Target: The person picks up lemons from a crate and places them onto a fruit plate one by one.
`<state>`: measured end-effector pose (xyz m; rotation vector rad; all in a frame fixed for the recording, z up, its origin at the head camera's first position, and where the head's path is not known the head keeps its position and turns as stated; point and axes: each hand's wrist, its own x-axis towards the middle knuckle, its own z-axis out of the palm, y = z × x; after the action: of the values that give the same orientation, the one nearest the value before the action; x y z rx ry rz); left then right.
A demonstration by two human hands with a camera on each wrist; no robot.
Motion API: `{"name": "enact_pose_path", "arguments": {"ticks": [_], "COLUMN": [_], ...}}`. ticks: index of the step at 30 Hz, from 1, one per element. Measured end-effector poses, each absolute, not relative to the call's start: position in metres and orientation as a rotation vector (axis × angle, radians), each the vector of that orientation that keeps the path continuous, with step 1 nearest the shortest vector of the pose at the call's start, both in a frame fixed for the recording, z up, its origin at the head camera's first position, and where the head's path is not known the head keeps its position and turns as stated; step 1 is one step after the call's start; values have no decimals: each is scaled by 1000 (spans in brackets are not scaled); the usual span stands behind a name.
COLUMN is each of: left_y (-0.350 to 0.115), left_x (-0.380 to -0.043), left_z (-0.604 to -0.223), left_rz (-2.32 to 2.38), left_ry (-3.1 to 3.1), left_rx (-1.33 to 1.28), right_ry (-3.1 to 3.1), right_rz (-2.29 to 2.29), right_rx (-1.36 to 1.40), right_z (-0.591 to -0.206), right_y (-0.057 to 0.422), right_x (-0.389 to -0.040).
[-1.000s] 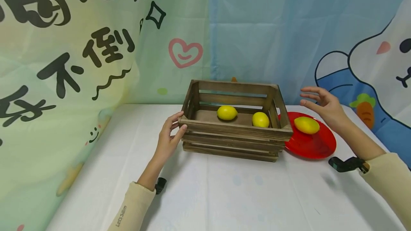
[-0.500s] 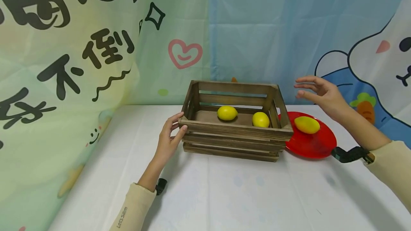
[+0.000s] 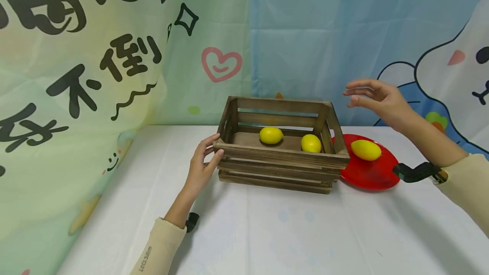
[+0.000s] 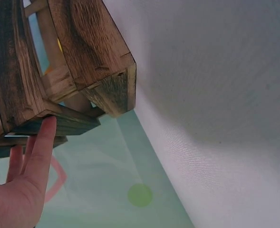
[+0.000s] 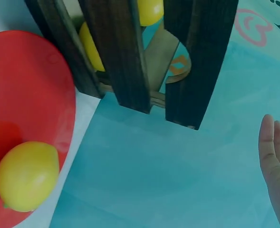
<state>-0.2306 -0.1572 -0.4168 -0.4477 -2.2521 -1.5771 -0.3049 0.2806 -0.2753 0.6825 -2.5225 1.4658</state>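
A slatted wooden crate [image 3: 282, 152] stands on the table with two yellow lemons [image 3: 271, 135] inside it. My left hand [image 3: 201, 162] touches the crate's left front corner, its fingers nearly straight in the left wrist view, where the fingers [image 4: 41, 152] lie against the crate's end. Beside the crate's right end is a red plate [image 3: 372, 177], bearing another lemon [image 3: 366, 150]. My right hand [image 3: 382, 99] is raised above and behind the plate, fingers loosely bent and holding nothing. The right wrist view shows the plate's lemon [image 5: 28, 175] close up.
A white cloth covers the table [image 3: 267, 228]. Behind it hangs a printed backdrop [image 3: 298, 54], close to the crate's rear side. The crate's right end overlaps the plate's left edge in the head view.
My right hand has risen and shifted a little left, away from the plate. The left hand, the crate and the lemons stay where they were.
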Motion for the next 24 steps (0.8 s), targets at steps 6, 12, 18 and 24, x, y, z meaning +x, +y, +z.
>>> {"name": "enact_pose_path", "arguments": {"ticks": [6,12,18,24], "left_y": [-157,-158,-159,-158], "left_x": [-232,-233,-232,-231], "left_z": [-419,-417,-418,-417], "left_rz": [-1577,-1572,-1570,-1565], "left_ry": [-2247,-2259,-2269,-2273], "left_rx": [-459,-447,-446,-427], "right_ry": [-2537,-2549,-2484,-2348], "right_rz": [1507,1567,1654,1821], "right_rx": [736,710,766,902], "right_z": [-269,-264,-257,-250], "right_y": [274,263,249,234], "right_x": [-313,-321,-325,-331]}}
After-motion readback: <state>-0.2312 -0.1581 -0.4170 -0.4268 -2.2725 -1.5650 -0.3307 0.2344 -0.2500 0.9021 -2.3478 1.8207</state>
